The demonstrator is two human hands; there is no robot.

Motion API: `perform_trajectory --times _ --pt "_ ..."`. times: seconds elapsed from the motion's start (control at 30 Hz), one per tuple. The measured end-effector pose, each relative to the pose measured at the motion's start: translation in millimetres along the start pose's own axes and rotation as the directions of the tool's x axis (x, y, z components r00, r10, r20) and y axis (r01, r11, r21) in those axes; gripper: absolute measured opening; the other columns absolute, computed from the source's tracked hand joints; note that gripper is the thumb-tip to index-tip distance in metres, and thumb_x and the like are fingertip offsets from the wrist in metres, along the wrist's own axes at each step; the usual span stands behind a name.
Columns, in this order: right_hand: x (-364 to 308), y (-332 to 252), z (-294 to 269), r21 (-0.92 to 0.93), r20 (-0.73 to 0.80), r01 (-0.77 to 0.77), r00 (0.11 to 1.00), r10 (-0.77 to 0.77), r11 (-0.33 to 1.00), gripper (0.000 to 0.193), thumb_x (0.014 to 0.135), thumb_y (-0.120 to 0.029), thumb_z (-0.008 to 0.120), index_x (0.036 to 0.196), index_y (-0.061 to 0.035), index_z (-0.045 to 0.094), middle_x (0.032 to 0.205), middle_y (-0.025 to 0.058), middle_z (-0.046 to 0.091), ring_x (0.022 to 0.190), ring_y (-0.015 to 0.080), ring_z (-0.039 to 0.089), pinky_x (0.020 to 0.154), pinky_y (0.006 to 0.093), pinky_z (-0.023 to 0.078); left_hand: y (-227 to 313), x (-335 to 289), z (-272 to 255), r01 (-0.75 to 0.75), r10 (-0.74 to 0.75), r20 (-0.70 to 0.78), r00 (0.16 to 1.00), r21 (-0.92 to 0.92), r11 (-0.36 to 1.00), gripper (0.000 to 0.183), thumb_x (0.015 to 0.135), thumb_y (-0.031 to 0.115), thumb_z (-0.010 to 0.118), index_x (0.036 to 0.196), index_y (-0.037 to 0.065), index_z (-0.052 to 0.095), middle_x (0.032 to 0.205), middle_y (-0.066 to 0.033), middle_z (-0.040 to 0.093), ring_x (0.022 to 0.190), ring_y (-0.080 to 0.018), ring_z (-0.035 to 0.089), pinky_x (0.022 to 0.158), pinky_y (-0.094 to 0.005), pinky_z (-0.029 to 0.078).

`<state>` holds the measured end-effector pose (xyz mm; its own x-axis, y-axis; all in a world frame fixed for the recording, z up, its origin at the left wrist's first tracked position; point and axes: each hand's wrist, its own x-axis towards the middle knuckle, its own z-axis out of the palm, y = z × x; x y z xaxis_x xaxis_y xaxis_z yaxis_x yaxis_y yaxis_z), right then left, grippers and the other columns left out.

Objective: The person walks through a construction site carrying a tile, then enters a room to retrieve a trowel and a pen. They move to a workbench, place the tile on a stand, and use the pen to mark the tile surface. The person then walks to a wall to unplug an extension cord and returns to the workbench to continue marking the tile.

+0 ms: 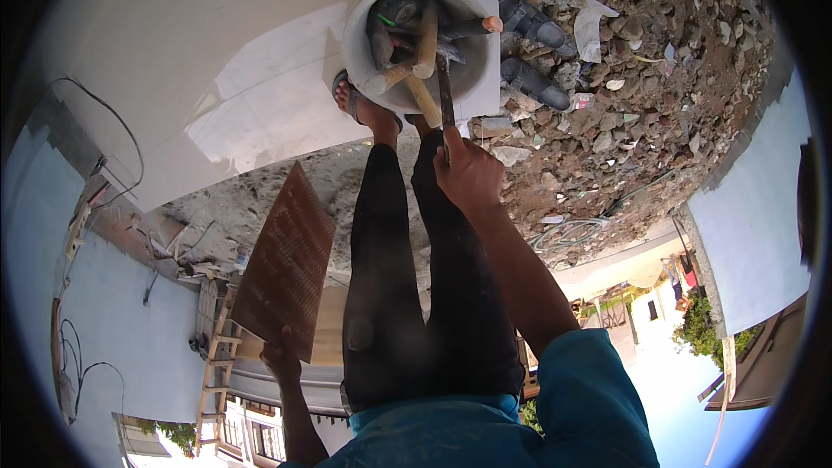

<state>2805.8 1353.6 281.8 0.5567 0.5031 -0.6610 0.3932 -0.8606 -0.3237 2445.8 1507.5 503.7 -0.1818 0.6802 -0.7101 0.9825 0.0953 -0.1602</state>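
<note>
My left hand [282,355] grips the lower edge of a brown rectangular tile [290,251], whose face carries rows of small ridges and pale streaks. My right hand [470,175] is closed around the near end of a dark, narrow metal bar [445,91]. The bar's far end reaches into a pale round bucket [472,87], and what kind of tool it belongs to is hidden. Inside the bucket lie several tools with wooden handles [427,42], along with a dark object [399,9] with a green mark.
My sandalled foot [368,108] stands by the bucket on pale smooth flooring [286,61]. A pair of dark sandals [537,82] lies on the rubble [624,121] to the right. A coiled hose [568,234], a wooden ladder [217,364] and loose cables [130,139] are around.
</note>
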Motion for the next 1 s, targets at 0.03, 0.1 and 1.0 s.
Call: perform_trajectory --times 0.03,0.1,1.0 --pt "3.4 -0.8 0.4 0.005 0.007 0.014 1.000 -0.014 1.000 0.020 0.079 -0.020 0.059 0.096 -0.0133 0.050 0.063 0.0067 0.060 0.054 0.0268 0.061 0.046 0.0407 0.047 3.6 0.2 -0.4 0.007 -0.007 0.003 1.000 -0.007 1.000 0.038 0.081 0.031 0.067 0.089 -0.006 0.064 0.076 -0.0169 0.066 0.069 -0.0257 0.064 0.062 -0.0374 0.047" --pt "13.6 -7.2 -12.7 -0.095 0.204 0.029 0.979 -0.009 0.995 0.022 0.080 -0.023 0.059 0.098 -0.0121 0.052 0.065 0.0076 0.060 0.058 0.0270 0.062 0.050 0.0403 0.049 13.6 -2.6 -2.0 0.019 -0.019 0.004 1.000 -0.021 1.000 0.038 0.081 0.031 0.067 0.088 -0.006 0.064 0.075 -0.0169 0.066 0.067 -0.0251 0.063 0.061 -0.0371 0.046" --pt "243.4 -32.2 50.6 -0.055 -0.009 -0.246 0.969 0.246 0.968 0.029 0.087 -0.033 0.052 0.100 -0.0092 0.062 0.096 0.0134 0.065 0.091 0.0316 0.063 0.078 0.0411 0.052 0.0 -16.8 23.3 0.232 -0.232 0.067 0.971 -0.003 0.973 0.036 0.080 0.027 0.066 0.088 -0.008 0.063 0.076 -0.0186 0.066 0.071 -0.0287 0.065 0.064 -0.0385 0.048"
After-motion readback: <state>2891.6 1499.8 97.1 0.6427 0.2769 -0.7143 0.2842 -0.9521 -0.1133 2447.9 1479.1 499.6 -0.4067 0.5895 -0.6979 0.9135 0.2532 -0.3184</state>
